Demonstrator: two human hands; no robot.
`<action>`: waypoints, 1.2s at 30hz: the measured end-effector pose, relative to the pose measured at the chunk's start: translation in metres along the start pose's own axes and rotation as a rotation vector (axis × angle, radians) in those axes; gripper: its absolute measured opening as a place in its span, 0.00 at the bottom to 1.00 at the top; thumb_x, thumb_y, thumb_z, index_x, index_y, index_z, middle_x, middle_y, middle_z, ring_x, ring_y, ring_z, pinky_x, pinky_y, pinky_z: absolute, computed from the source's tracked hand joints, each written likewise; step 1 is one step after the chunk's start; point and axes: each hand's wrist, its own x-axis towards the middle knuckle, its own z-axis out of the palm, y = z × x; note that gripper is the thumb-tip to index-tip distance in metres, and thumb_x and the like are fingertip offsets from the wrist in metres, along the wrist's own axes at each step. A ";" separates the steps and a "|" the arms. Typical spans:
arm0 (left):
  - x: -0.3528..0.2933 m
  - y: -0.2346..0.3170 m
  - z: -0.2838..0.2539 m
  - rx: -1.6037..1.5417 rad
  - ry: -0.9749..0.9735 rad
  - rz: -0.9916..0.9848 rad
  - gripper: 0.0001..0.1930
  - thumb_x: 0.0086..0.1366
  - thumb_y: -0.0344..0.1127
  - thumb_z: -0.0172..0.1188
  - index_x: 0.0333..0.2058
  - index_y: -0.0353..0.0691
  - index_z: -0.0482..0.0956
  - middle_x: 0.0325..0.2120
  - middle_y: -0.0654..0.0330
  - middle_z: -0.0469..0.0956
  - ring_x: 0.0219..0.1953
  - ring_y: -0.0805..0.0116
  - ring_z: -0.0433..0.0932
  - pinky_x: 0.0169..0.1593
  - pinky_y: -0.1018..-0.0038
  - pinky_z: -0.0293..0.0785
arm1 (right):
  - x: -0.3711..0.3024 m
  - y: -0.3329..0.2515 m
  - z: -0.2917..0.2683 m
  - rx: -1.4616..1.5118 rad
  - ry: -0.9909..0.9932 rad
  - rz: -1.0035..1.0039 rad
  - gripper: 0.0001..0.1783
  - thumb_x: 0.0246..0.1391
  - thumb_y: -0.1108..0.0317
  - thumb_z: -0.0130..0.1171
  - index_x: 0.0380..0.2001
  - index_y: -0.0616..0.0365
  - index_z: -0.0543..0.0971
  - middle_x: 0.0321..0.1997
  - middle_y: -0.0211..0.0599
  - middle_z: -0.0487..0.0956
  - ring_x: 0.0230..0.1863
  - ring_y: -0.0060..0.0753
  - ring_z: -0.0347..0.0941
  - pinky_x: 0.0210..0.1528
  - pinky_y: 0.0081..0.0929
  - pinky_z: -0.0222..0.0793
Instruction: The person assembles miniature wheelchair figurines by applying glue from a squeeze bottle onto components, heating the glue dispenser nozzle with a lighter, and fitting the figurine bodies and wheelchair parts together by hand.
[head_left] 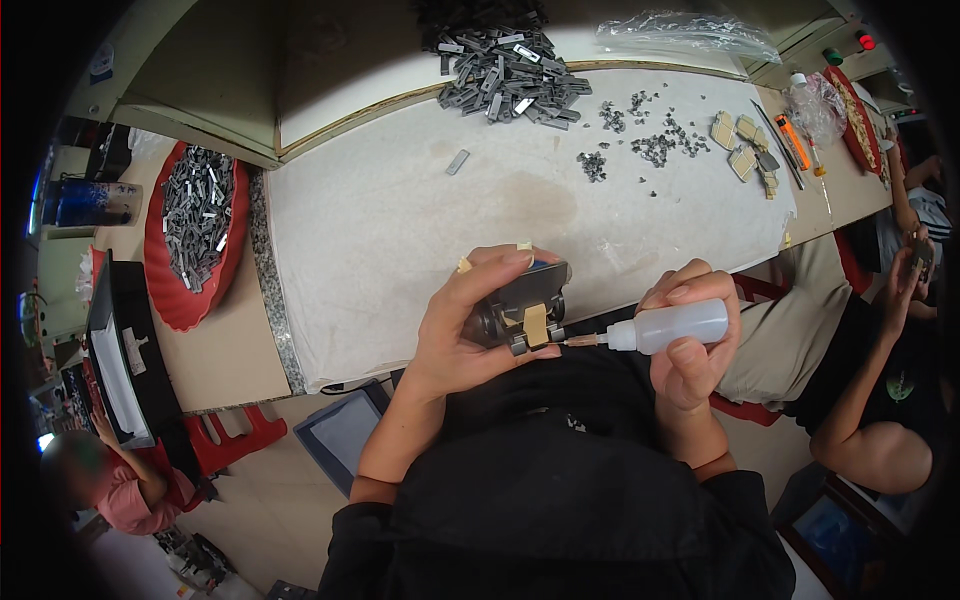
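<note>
My left hand (447, 335) is closed around a small dark block-like part (528, 287) with rounded black pieces on its underside; its exact kind is unclear. A strip of yellow tape (536, 325) sticks to its near side, and more yellow bits show at the fingertips. In my right hand (703, 378) a translucent white squeeze bottle (680, 326) lies level, gripped between thumb and fingers. Its thin needle tip (583, 341) points left and reaches the lower right end of the dark part. Whether it touches, I cannot tell.
A heap of grey metal pieces (510, 75) lies at the back of the white-covered table (400, 230), with one loose piece (457, 161) nearer. Tiny dark parts (655, 150), tan pads (742, 162) and an orange cutter (793, 142) lie right. A red tray (163, 290) stands left; co-workers sit both sides.
</note>
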 end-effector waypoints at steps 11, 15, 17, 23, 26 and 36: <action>-0.007 -0.007 0.004 -0.144 0.044 0.061 0.41 0.35 0.31 0.71 0.51 0.44 0.60 0.39 0.46 0.68 0.42 0.53 0.71 0.38 0.69 0.71 | 0.007 -0.008 -0.001 -0.047 -0.059 0.002 0.16 0.37 0.70 0.59 0.32 0.64 0.68 0.30 0.40 0.69 0.29 0.24 0.68 0.33 0.17 0.64; 0.000 0.003 0.004 -0.064 0.028 -0.026 0.29 0.37 0.28 0.69 0.43 0.37 0.71 0.40 0.48 0.70 0.41 0.61 0.72 0.40 0.73 0.70 | 0.007 -0.008 -0.003 -0.009 -0.051 -0.006 0.17 0.37 0.69 0.60 0.31 0.64 0.68 0.30 0.39 0.68 0.29 0.24 0.68 0.32 0.18 0.64; -0.001 0.005 0.005 -0.073 0.101 -0.114 0.25 0.36 0.29 0.69 0.39 0.37 0.75 0.39 0.48 0.70 0.39 0.60 0.73 0.39 0.73 0.71 | 0.007 -0.008 -0.002 0.012 -0.031 -0.004 0.17 0.37 0.68 0.60 0.31 0.64 0.68 0.30 0.39 0.68 0.29 0.24 0.68 0.32 0.18 0.64; -0.004 0.001 0.000 0.032 0.014 -0.040 0.34 0.34 0.32 0.71 0.44 0.40 0.68 0.34 0.46 0.73 0.40 0.53 0.72 0.38 0.69 0.70 | 0.005 -0.006 -0.002 -0.010 -0.025 -0.007 0.17 0.37 0.68 0.60 0.31 0.64 0.68 0.29 0.39 0.68 0.29 0.25 0.69 0.32 0.18 0.65; -0.002 0.002 0.000 0.045 0.015 -0.024 0.34 0.34 0.32 0.72 0.45 0.38 0.68 0.34 0.46 0.73 0.40 0.54 0.72 0.38 0.68 0.70 | 0.006 -0.007 -0.001 -0.002 -0.027 0.000 0.17 0.37 0.69 0.59 0.31 0.64 0.68 0.29 0.40 0.68 0.29 0.25 0.68 0.32 0.18 0.65; -0.005 0.002 -0.002 0.068 0.036 -0.062 0.35 0.34 0.33 0.72 0.45 0.35 0.68 0.35 0.46 0.73 0.40 0.56 0.73 0.40 0.69 0.70 | 0.005 -0.007 -0.001 -0.012 -0.022 0.009 0.18 0.37 0.66 0.61 0.31 0.63 0.68 0.29 0.40 0.69 0.29 0.24 0.68 0.32 0.18 0.64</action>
